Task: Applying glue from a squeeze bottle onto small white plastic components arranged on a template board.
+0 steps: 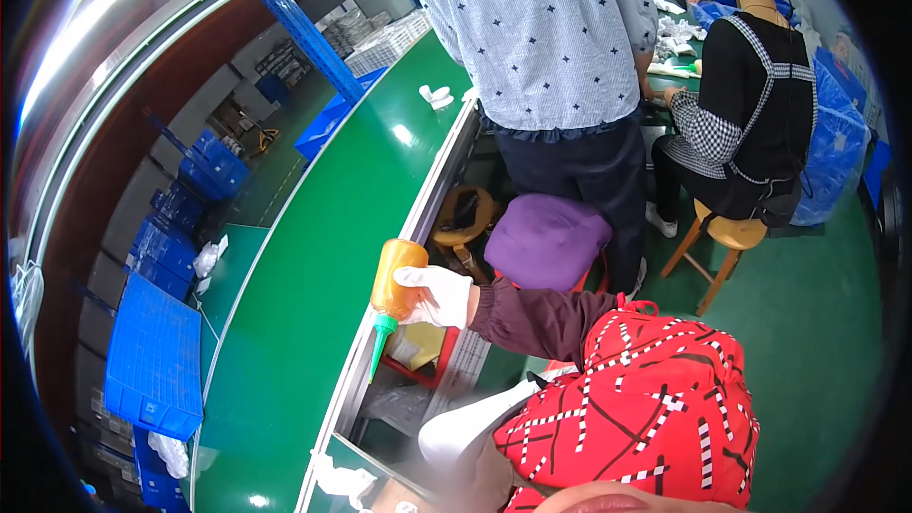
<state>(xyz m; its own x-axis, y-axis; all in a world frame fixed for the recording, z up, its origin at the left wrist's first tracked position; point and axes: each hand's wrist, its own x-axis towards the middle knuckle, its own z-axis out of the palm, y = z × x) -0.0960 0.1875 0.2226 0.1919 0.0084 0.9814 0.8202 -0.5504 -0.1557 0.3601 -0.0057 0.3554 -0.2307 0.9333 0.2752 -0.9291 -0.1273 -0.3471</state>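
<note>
My right hand (439,295), in a white glove, reaches in from the right and is closed around an amber squeeze bottle (397,277). The bottle is turned nozzle down. Its long green tip (381,334) points at the near edge of a green conveyor belt (313,256), and I see no contact there. A maroon cuff shows beyond my red patterned sleeve. Below that arm lies a smooth white shape (470,427), partly blurred. It may be my gloved left hand; its fingers cannot be made out.
White pieces (436,96) lie on the belt's far end. A co-worker (541,28) stands ahead beside a purple-covered stool (548,240). Another sits at right on a wooden stool (730,231). Blue crates (152,351) stand left of the belt. A red tray (445,358) sits under its near edge.
</note>
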